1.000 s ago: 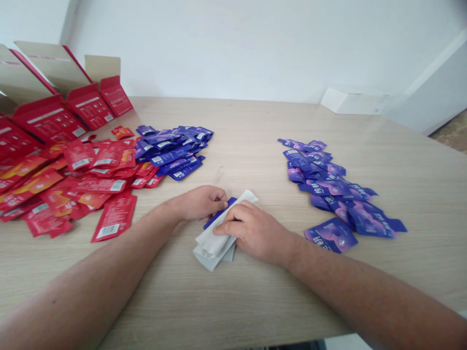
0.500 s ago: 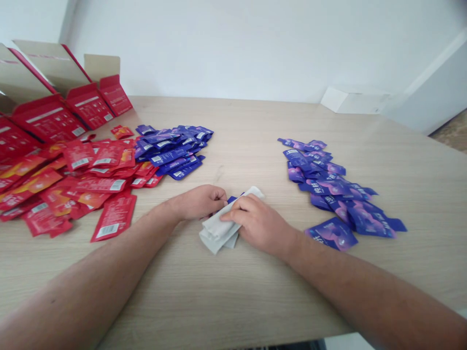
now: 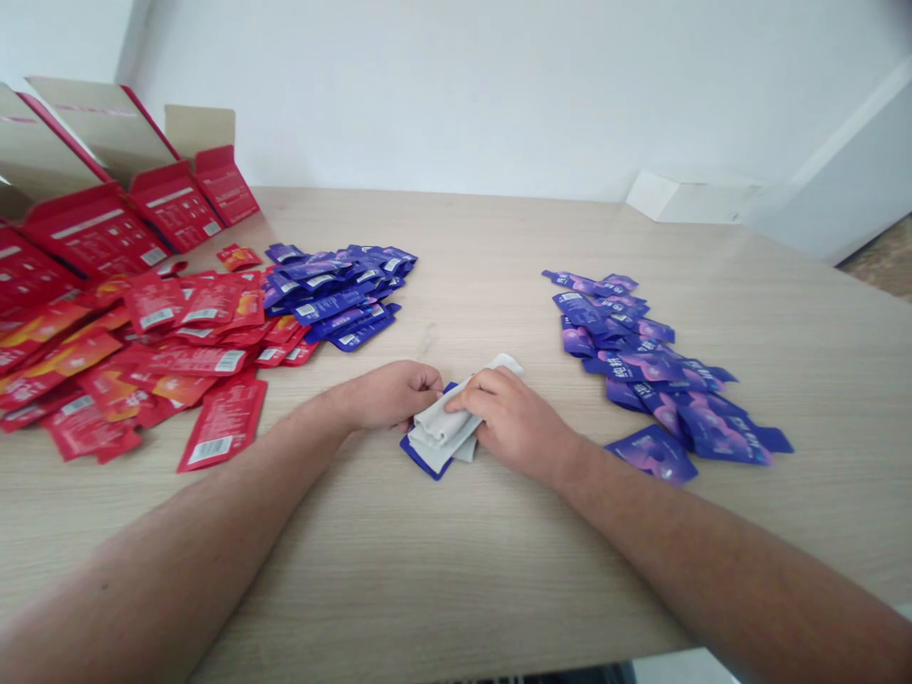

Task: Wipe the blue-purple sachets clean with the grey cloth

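A folded whitish cloth (image 3: 443, 426) is pinched in my right hand (image 3: 514, 426), its thumb and fingers closed round the middle of it. The cloth lies across a blue sachet (image 3: 427, 464), whose lower edge and a bit of the upper edge show. My left hand (image 3: 396, 394) is curled at the sachet's left side, thumb and forefinger closed on its edge. Most of the sachet is hidden under the cloth. Right of my right forearm runs an overlapping row of blue-purple sachets (image 3: 662, 366), picture sides up.
A pile of blue sachets (image 3: 342, 294) with barcodes lies back left, touching a heap of red sachets (image 3: 157, 366). Open red cartons (image 3: 175, 204) stand behind them. Against the wall sits a white box (image 3: 691, 198) on the wooden table (image 3: 442, 589).
My right hand has slid the cloth slightly up and to the right. More of the blue sachet's lower edge now shows. My left hand has stayed nearly still.
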The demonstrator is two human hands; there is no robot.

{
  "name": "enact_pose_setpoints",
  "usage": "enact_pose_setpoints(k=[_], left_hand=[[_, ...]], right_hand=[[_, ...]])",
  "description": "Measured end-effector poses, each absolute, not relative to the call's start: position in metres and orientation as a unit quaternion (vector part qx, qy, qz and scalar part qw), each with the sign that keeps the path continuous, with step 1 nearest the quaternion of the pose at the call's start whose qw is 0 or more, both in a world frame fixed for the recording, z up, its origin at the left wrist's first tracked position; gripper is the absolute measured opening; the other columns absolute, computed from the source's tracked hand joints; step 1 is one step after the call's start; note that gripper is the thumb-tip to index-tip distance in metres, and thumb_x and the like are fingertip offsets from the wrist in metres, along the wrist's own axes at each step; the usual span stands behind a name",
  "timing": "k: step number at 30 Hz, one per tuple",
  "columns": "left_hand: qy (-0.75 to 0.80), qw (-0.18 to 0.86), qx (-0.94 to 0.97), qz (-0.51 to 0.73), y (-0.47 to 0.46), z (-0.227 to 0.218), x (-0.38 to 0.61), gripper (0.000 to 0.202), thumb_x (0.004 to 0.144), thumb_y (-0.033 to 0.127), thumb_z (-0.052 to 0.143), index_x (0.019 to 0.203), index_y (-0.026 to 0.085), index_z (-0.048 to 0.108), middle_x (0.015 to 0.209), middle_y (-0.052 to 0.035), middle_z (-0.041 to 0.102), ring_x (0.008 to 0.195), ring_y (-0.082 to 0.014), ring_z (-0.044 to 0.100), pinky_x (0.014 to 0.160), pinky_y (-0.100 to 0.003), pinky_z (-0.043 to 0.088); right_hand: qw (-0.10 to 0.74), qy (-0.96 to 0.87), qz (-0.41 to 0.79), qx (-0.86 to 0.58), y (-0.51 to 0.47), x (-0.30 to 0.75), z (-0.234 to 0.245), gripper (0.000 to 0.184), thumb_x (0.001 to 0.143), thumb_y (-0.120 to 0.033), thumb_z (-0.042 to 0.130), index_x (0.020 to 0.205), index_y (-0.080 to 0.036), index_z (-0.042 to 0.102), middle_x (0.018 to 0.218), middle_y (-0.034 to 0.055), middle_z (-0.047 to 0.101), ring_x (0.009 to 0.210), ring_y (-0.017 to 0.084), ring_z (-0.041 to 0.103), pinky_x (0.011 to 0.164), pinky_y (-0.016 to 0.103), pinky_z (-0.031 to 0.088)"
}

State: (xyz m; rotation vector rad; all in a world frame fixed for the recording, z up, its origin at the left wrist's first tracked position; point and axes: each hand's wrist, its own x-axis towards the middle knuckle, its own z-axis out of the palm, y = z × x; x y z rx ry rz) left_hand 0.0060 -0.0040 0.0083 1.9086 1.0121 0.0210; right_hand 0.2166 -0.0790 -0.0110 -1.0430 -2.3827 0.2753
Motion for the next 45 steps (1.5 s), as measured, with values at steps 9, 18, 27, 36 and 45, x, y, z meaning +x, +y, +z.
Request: enact_pose_setpoints(k=[9,18,27,36,45], left_hand=[[0.401,0.478,0.782,0.008,-0.003,0.006,0.005,0.026,0.084,0.044,0.050,0.078,0.020,0.058,0.058,0.0045,0.053,0.047,-0.0095,0.051,0.042,-0.019,0.035],[0.410,0.470,0.781,0.007,-0.004,0.007,0.005,0.025,0.084,0.042,0.050,0.080,0.019,0.059,0.057,0.0044,0.054,0.046,-0.0091,0.051,0.041,-0.018,0.034],[0.405,0.472,0.783,0.017,-0.002,0.005,0.004,0.024,0.087,0.042,0.048,0.082,0.020,0.058,0.052,0.0051,0.052,0.042,-0.0098,0.049,0.037,-0.018,0.033],[0.394,0.480,0.783,0.029,-0.005,0.004,0.001,0.025,0.086,0.043,0.049,0.081,0.020,0.057,0.049,0.0055,0.050,0.040,-0.0097,0.048,0.037,-0.017,0.034],[0.386,0.493,0.779,0.037,-0.005,0.006,-0.002,0.026,0.086,0.043,0.050,0.082,0.019,0.056,0.049,0.0059,0.050,0.039,-0.0086,0.047,0.036,-0.017,0.033]], right_hand=[[0.274,-0.867,0.098,-0.405,-0.075,0.219,-0.013,0.043,0.073,0.006,0.055,0.107,-0.017,0.064,0.105,0.0073,0.062,0.103,0.022,0.053,0.095,0.038,0.041],[0.255,-0.867,0.084,-0.419,-0.078,0.215,-0.011,0.039,0.075,0.003,0.056,0.107,-0.018,0.064,0.104,0.0077,0.062,0.102,0.022,0.052,0.094,0.038,0.041],[0.252,-0.900,0.114,-0.338,-0.095,0.200,-0.011,0.034,0.082,-0.004,0.059,0.111,-0.021,0.065,0.104,0.0059,0.062,0.102,0.022,0.053,0.093,0.038,0.042],[0.241,-0.911,0.122,-0.313,-0.098,0.195,-0.007,0.029,0.088,-0.011,0.057,0.112,-0.023,0.066,0.104,0.0059,0.062,0.101,0.021,0.053,0.091,0.037,0.044],[0.218,-0.927,0.120,-0.279,-0.102,0.190,-0.009,0.025,0.088,-0.012,0.058,0.107,-0.025,0.068,0.098,0.0043,0.062,0.097,0.020,0.053,0.086,0.035,0.045]])
